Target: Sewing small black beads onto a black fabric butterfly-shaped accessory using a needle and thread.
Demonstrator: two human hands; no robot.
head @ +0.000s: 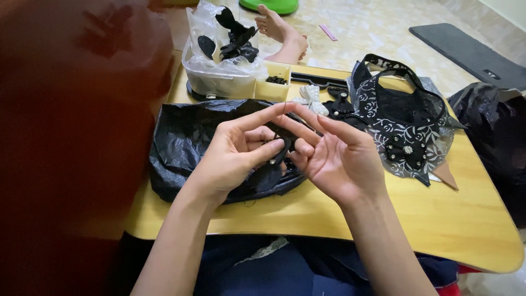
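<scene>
Left hand and right hand meet above black plastic bag, both pinching small black fabric piece between fingertips. Bag crinkled, glossy, lies on wooden tabletop. Right of hands: black lace piece with white floral pattern, bow at its lower edge. Behind: clear plastic tub holding black bows, pale bow beside it. Blurred red-brown mass blocks left of view. Bare foot on floor beyond tabletop.
</scene>
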